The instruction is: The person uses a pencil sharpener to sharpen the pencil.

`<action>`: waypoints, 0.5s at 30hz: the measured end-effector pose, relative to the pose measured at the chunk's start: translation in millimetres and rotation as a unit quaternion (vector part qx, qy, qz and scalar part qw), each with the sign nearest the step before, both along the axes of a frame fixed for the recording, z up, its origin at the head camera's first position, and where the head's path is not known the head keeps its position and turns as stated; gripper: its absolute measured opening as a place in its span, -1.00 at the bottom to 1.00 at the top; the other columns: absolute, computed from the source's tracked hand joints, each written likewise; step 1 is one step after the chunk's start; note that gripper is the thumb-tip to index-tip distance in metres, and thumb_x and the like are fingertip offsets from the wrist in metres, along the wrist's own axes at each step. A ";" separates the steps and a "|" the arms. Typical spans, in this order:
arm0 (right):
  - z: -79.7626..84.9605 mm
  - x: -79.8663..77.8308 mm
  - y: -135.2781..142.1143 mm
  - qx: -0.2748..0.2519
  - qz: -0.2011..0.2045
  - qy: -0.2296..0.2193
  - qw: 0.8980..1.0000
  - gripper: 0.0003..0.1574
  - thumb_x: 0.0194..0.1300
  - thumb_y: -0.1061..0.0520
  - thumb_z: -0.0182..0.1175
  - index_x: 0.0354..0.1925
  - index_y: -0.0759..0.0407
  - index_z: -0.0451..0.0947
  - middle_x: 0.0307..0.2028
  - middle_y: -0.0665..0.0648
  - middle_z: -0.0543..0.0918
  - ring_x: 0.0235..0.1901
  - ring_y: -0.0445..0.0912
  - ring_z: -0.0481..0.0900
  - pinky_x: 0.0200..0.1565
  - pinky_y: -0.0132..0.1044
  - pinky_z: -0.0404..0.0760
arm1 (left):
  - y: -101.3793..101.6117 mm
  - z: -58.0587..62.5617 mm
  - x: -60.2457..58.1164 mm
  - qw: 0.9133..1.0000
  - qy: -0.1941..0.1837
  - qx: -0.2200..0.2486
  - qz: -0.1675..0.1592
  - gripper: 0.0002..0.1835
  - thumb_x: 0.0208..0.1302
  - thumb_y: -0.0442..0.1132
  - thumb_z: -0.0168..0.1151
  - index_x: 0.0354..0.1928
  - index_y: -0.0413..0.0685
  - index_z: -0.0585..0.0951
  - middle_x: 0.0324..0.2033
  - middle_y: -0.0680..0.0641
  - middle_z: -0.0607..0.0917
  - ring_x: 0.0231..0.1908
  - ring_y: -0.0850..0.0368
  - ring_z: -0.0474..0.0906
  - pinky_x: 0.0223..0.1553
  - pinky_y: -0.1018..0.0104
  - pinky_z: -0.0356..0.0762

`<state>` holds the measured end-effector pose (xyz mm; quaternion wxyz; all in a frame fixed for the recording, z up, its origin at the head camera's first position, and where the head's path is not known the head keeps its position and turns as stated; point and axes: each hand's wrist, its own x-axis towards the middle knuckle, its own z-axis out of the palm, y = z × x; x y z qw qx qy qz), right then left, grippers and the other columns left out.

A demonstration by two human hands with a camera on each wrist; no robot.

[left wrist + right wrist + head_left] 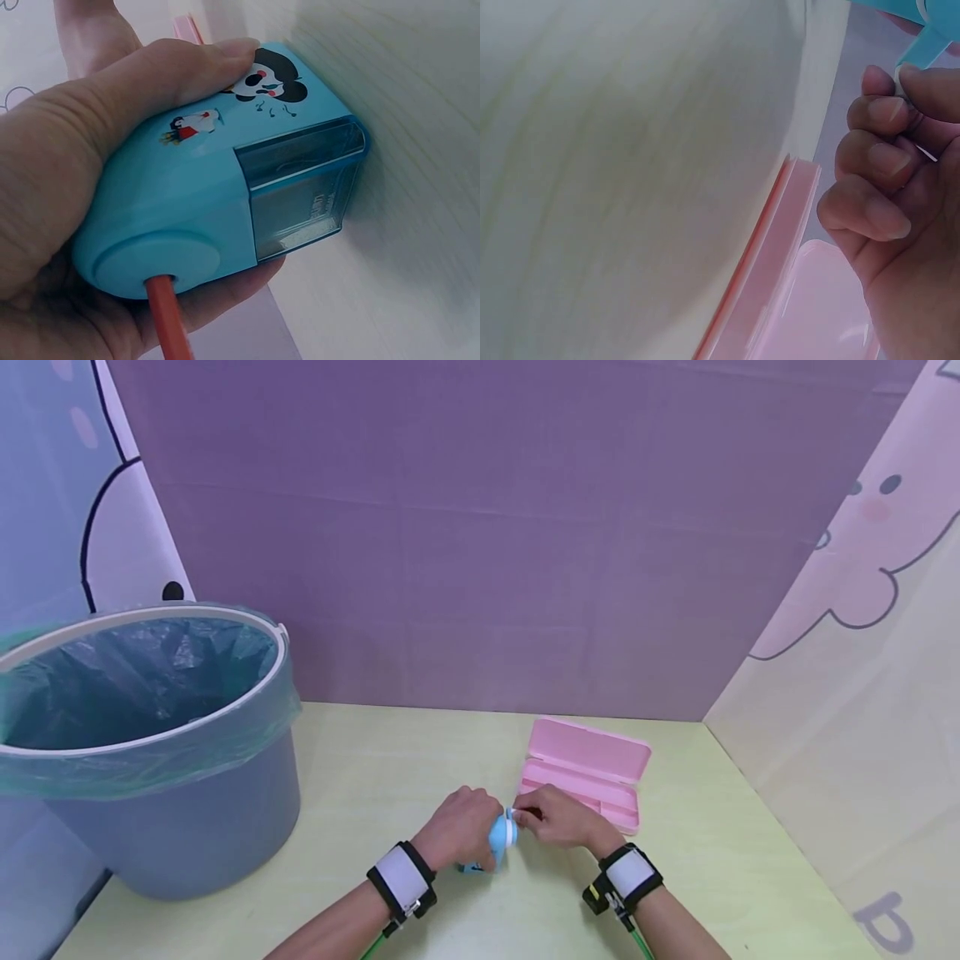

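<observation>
My left hand [463, 827] grips a light blue crank pencil sharpener [187, 199] low over the table, thumb across its printed side. Cartoon figures decorate that side, and a clear shavings drawer [300, 202] holds some pale bits. From the round front port sticks a red pencil [169, 319]. My right hand [557, 817] pinches the small knob at the end of the blue crank arm [928, 46], its other fingers curled in. Just beyond the right hand, a pink pencil case [588, 750] lies with its lid raised, its compartments partly hidden by that hand.
A large grey-blue bin [187, 827] with a greenish plastic liner stands on the left of the pale table [360, 760]. A purple backdrop [450, 543] rises at the far edge, with a printed cloth wall [862, 735] on the right.
</observation>
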<state>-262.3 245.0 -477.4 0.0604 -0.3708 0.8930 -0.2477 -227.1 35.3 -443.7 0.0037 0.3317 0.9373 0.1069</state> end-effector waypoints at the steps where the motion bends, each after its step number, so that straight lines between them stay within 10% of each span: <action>1: 0.2 0.1 -0.2 0.002 0.000 0.003 1.000 -0.76 0.42 0.17 0.06 -0.39 0.11 0.58 -0.63 -0.18 0.30 -0.59 -0.31 0.28 -0.49 -0.45 0.29 | 0.0 0.5 0.2 1.000 0.000 0.000 -0.001 -0.57 -0.33 -0.01 0.65 -0.47 0.04 0.58 -0.62 0.17 0.47 -0.54 0.23 0.37 -0.45 0.37 0.36; 15: -3.1 4.3 -3.2 0.018 0.040 0.049 0.998 -0.79 0.36 0.23 0.07 -0.44 0.13 0.53 -0.63 -0.19 0.25 -0.58 -0.33 0.23 -0.48 -0.49 0.26 | -1.5 1.6 1.5 1.000 -0.001 0.003 -0.002 -0.58 -0.34 -0.03 0.64 -0.50 0.03 0.56 -0.63 0.17 0.46 -0.56 0.24 0.37 -0.48 0.39 0.36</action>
